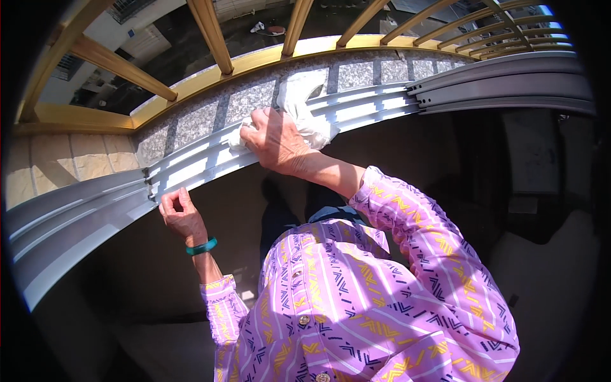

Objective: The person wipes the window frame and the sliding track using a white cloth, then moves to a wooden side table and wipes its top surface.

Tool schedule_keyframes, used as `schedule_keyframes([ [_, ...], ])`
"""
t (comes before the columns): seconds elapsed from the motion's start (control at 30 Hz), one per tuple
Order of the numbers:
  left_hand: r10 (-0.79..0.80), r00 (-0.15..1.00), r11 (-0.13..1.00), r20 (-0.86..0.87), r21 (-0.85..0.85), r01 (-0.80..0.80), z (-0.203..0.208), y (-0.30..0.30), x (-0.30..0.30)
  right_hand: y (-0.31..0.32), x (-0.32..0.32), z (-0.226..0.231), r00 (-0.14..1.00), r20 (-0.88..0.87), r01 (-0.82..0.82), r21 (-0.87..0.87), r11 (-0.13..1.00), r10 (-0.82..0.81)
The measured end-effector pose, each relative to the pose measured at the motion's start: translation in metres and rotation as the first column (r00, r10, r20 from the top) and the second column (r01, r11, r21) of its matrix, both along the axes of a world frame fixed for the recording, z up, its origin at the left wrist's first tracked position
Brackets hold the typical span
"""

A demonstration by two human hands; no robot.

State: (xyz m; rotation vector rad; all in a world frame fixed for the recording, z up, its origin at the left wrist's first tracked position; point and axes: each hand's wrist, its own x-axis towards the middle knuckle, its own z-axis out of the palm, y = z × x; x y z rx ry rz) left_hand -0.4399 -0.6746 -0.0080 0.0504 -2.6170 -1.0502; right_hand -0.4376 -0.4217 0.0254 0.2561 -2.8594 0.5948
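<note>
A crumpled white cloth (298, 102) is bunched under my right hand (275, 141), whose fingers are closed on it. The hand presses the cloth onto the grooved metal window track (210, 159), near the middle of its length. Part of the cloth spreads past the track onto the speckled stone ledge beyond. My left hand (183, 219) is beside the left end of the track, close to its inner edge. Its fingers are curled, thumb and forefinger forming a small ring with nothing visible inside. A green band circles that wrist.
Beyond the track, the speckled stone ledge (254, 102) runs up to a yellow metal railing (219, 38) with spaced bars. Frame sides stand at the left (76, 223) and right (503, 83) ends. Tan tiles (83, 159) line the left side. The interior below is dark.
</note>
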Motion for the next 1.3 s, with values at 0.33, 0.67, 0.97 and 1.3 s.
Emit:
schedule_keyframes([
  [0.33, -0.008, 0.999, 0.998, 0.04, 0.065, 0.005, -0.011, -0.016, -0.003, 0.08, 0.019, 0.014, 0.986, 0.061, -0.154, -0.031, 0.988, 0.155],
  [0.67, 0.072, 0.996, 0.996, 0.049, 0.045, -0.075, -0.016, -0.021, -0.002, 0.161, 0.04, 0.074, 0.992, 0.075, -0.093, -0.133, 0.987, 0.104],
  [0.97, 0.049, 0.998, 0.983, 0.036, 0.174, -0.055, -0.021, -0.004, -0.007, 0.002, -0.006, 0.035, 0.929, 0.083, -0.355, -0.085, 0.931, 0.362],
  [1.3, 0.062, 0.998, 0.985, 0.017, 0.161, -0.064, -0.013, -0.014, 0.0, 0.153, 0.058, 0.054, 0.94, 0.285, -0.264, 0.265, 0.927, 0.186],
])
